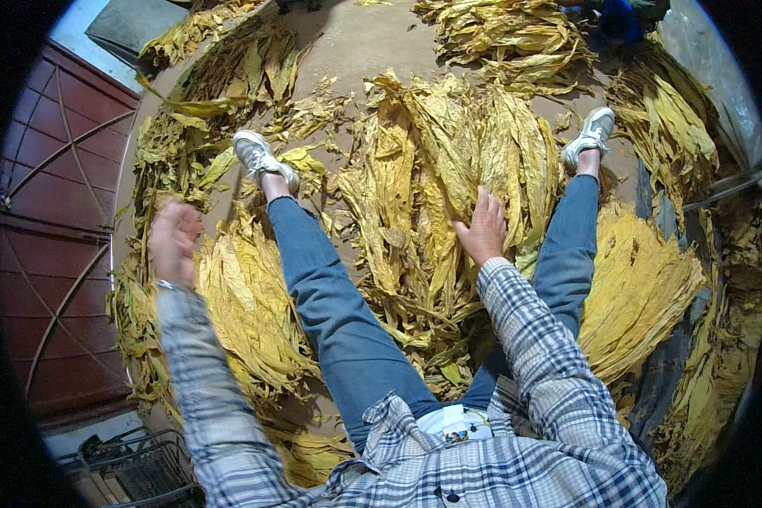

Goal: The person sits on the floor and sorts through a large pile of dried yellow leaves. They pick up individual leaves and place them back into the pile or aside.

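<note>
A large heap of dried yellow tobacco leaves (415, 186) lies between my outstretched legs. My right hand (484, 229) rests on or just over the heap's right part, fingers stretched out and thumb apart, holding nothing that I can see. My left hand (176, 239) is raised out to the left, beside the left leaf bundle (245, 296). Motion smears its fingers, so I cannot tell whether they hold anything. Outside my right leg another bundle of yellow leaves (639, 292) is fanned out.
My legs (330, 296) spread to both sides of the heap. More leaf piles lie at the far right (508, 38) and along the left edge (229, 76). A dark red metal door (59, 212) stands at left, a wire basket (131, 470) at lower left. Clear plastic sheeting (707, 93) hangs at upper right.
</note>
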Demonstrator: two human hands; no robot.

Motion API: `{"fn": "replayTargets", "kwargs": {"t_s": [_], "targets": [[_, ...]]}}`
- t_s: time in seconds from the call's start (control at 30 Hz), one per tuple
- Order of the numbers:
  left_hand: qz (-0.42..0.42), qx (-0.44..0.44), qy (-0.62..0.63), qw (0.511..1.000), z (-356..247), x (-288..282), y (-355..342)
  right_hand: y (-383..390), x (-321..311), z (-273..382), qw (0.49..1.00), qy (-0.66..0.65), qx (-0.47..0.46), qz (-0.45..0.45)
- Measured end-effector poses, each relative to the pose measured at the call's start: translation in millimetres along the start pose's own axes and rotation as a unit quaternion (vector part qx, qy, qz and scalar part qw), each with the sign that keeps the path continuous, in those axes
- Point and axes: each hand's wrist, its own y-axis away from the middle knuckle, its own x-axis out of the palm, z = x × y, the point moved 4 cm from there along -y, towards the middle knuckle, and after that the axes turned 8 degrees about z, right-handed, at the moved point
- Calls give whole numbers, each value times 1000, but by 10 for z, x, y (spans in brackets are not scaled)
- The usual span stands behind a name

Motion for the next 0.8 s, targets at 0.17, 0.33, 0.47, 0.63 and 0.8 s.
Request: {"fn": "replayTargets", "kwargs": {"t_s": [0.17,0.33,0.47,0.63,0.8], "targets": [[115,-116,74,984,1243,849,1267,128,-336,-134,864,-485,41,131],[177,-220,149,948,1696,1792,2090,536,-423,-421,761,-556,168,288],[262,-265,152,915,1671,2311,2439,603,-195,-639,723,-615,172,263],[301,-226,65,924,1892,2069,2810,969,50,-208,663,-669,91,324],[295,13,-21,955,2296,2242,2778,1084,391,-718,619,-705,127,323]]}}
